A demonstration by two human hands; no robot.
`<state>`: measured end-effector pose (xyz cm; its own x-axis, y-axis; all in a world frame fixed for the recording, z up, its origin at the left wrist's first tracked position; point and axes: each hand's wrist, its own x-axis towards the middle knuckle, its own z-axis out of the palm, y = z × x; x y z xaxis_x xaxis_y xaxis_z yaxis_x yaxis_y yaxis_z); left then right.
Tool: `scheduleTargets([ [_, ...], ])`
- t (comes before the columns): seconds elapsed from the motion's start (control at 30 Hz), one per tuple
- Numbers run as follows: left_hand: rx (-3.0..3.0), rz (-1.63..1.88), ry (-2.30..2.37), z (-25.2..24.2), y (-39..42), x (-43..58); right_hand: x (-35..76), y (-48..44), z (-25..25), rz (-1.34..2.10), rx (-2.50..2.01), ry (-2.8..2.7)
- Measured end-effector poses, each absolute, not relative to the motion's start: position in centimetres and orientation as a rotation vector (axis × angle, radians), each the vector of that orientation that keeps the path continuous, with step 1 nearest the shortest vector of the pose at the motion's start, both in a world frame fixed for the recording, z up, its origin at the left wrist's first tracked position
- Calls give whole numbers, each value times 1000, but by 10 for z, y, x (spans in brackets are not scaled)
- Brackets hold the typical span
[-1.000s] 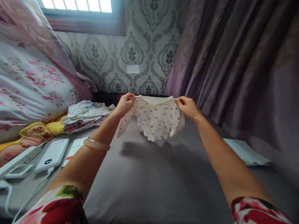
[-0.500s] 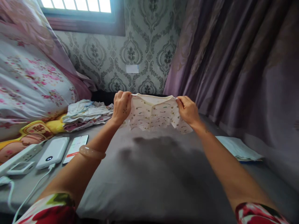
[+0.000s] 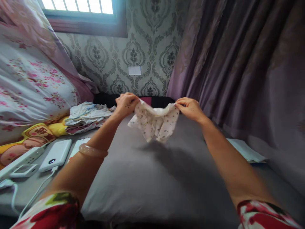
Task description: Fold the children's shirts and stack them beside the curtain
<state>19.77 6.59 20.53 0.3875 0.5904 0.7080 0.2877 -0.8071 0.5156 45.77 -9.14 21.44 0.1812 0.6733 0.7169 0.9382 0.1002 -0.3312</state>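
A small white baby shirt (image 3: 157,122) with a tiny dark print hangs in the air above the grey bed sheet (image 3: 143,184). My left hand (image 3: 127,103) pinches one shoulder of it, and my right hand (image 3: 189,108) pinches the other. Between them the neckline sags in a curve. The lower part of the shirt is bunched and slightly blurred, so its sleeves are hard to make out.
To the left lie a pile of folded clothes (image 3: 88,116), a yellow plush cushion (image 3: 39,135), a white power bank (image 3: 56,154) with a cable, a power strip (image 3: 21,162) and a phone (image 3: 79,144) partly behind my forearm. A pale folded cloth (image 3: 246,151) rests at right.
My hands have come slightly closer together, still gripping the shirt's shoulders. The shirt was stretched taut with its front visible; now it sags and its lower part has swung and bunched together.
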Motion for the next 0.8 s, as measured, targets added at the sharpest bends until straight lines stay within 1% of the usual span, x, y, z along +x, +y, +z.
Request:
scheduleTargets([
  [0.07,2293,1475,810,203,66,202,457,-87,211,-450,-1666,-1504],
  [0.17,2328,1294,700,201,70,207,458,-83,208,-376,-1709,-1557],
  [0.3,2196,1345,673,197,80,213,460,-80,207,-421,-1701,-1429],
  [0.4,2123,1315,637,190,87,218,463,-78,203,-325,-1715,-1410],
  [0.6,2031,1360,682,174,95,225,469,-73,189,-322,-1739,-1336],
  [0.8,2136,1364,835,172,93,227,472,-69,184,-381,-1769,-1335],
])
